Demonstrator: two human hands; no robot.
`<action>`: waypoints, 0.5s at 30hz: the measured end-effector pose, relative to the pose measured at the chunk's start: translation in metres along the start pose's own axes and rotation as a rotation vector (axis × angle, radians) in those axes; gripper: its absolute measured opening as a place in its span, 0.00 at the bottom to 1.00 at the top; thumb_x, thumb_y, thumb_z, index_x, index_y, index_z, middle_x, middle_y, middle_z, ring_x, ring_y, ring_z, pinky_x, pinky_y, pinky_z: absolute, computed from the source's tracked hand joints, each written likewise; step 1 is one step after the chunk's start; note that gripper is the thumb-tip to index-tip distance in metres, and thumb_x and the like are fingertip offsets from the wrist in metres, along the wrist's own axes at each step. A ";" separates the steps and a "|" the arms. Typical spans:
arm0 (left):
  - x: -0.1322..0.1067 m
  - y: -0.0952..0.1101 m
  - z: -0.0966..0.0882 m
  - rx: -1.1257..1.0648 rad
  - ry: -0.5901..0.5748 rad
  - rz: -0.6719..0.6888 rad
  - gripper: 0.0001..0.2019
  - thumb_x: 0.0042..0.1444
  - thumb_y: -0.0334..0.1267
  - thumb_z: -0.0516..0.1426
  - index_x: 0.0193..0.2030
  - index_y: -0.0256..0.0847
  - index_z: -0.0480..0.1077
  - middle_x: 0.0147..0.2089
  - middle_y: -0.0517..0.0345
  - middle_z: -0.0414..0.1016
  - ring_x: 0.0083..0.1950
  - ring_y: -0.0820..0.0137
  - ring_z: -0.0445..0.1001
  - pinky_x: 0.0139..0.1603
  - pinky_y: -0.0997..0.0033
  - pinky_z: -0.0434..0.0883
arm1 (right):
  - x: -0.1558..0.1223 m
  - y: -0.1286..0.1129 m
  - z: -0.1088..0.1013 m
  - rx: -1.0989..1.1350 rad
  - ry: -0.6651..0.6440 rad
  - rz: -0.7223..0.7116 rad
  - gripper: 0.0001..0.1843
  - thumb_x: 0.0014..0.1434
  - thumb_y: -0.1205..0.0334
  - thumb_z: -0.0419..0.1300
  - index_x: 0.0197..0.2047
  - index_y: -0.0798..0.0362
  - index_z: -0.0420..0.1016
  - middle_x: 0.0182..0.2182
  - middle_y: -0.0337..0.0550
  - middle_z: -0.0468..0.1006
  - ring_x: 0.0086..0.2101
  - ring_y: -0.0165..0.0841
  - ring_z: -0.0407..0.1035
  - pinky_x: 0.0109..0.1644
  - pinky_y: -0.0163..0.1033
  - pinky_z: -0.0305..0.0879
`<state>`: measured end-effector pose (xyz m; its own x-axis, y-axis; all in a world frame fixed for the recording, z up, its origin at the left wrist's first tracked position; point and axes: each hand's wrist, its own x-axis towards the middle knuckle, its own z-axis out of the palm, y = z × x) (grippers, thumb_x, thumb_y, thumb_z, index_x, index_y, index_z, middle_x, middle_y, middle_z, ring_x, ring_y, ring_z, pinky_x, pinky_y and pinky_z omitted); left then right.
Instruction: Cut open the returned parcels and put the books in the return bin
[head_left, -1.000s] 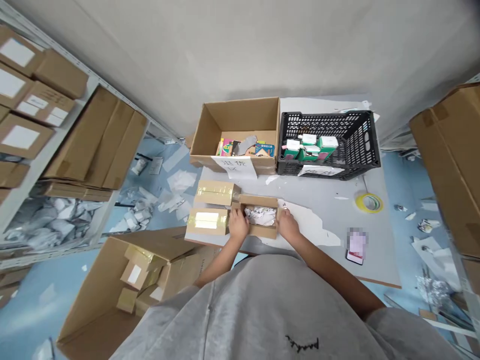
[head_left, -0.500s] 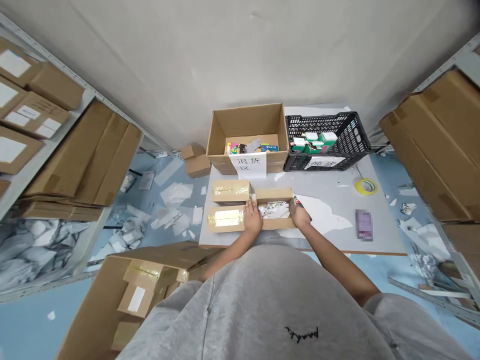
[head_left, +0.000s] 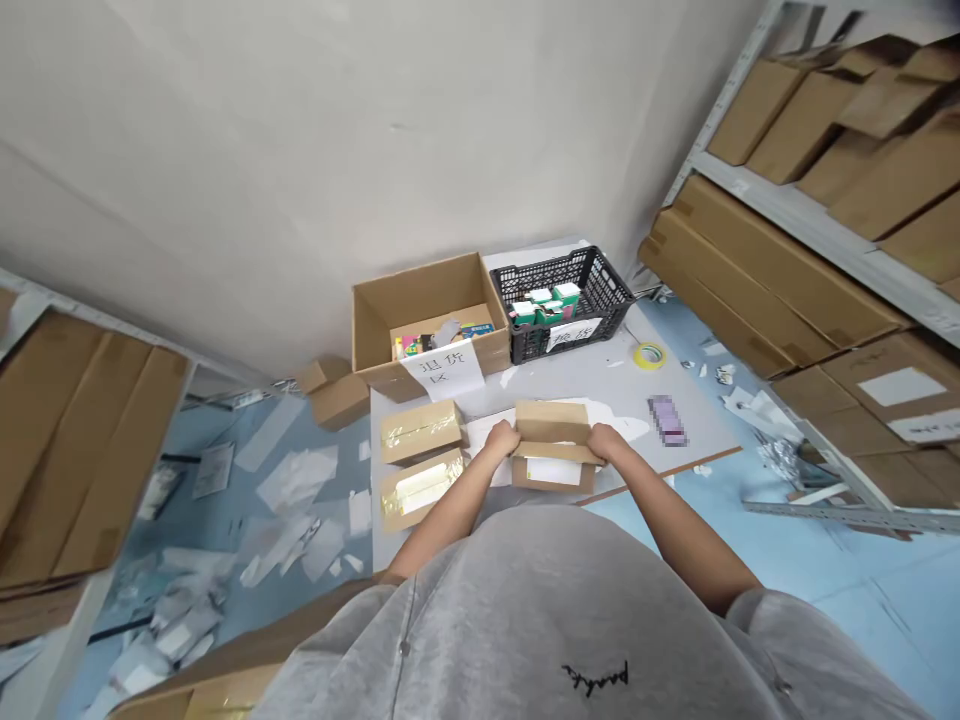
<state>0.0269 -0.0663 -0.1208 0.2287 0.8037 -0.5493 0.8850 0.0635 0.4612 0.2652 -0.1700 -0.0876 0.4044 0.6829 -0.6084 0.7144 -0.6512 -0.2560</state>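
A small brown cardboard box (head_left: 553,440) with a white label on its near side sits on the grey table (head_left: 600,385) in front of me. My left hand (head_left: 502,439) grips its left end and my right hand (head_left: 606,441) grips its right end. Its top flaps look folded over, so the crumpled paper inside is hidden. Two taped cardboard boxes (head_left: 420,430) lie to the left of my left hand, one behind the other.
At the back stand an open carton (head_left: 427,305) with a paper sign and a black plastic crate (head_left: 600,290) of green-and-white packs. A yellow tape roll (head_left: 649,354) and a phone (head_left: 667,420) lie on the right. Shelves of cartons flank both sides; paper scraps litter the blue floor.
The box was open with crumpled paper showing; now its flaps are down and its labelled side faces me. My head has turned right, shifting the whole view.
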 end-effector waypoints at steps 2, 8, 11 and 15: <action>0.021 0.057 0.000 -0.030 -0.037 0.135 0.15 0.66 0.44 0.58 0.53 0.35 0.77 0.55 0.38 0.81 0.58 0.52 0.80 0.55 0.63 0.74 | -0.001 0.029 -0.031 0.081 0.159 0.107 0.22 0.62 0.62 0.60 0.56 0.64 0.80 0.43 0.70 0.83 0.46 0.52 0.80 0.48 0.47 0.74; 0.051 0.216 0.005 -0.439 0.200 0.835 0.29 0.71 0.42 0.54 0.76 0.39 0.59 0.82 0.47 0.47 0.83 0.59 0.38 0.80 0.58 0.46 | -0.021 0.086 -0.110 0.216 0.793 0.263 0.38 0.72 0.50 0.48 0.77 0.64 0.50 0.57 0.71 0.75 0.56 0.54 0.73 0.57 0.54 0.69; 0.045 0.214 0.007 -0.471 0.333 0.853 0.28 0.70 0.39 0.53 0.76 0.46 0.59 0.82 0.53 0.46 0.83 0.62 0.38 0.81 0.56 0.42 | -0.023 0.076 -0.113 0.161 0.877 0.087 0.35 0.71 0.52 0.50 0.76 0.59 0.53 0.66 0.66 0.68 0.63 0.52 0.65 0.63 0.53 0.63; 0.033 0.152 0.014 -0.395 0.360 0.696 0.27 0.68 0.35 0.53 0.73 0.43 0.63 0.80 0.48 0.51 0.80 0.62 0.52 0.79 0.59 0.53 | -0.009 0.043 -0.092 0.156 0.720 -0.139 0.29 0.70 0.58 0.51 0.71 0.59 0.62 0.65 0.61 0.70 0.62 0.49 0.65 0.65 0.48 0.60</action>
<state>0.1751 -0.0385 -0.0787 0.4636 0.8698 0.1690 0.3719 -0.3641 0.8539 0.3448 -0.1743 -0.0242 0.6286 0.7749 0.0658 0.7184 -0.5462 -0.4308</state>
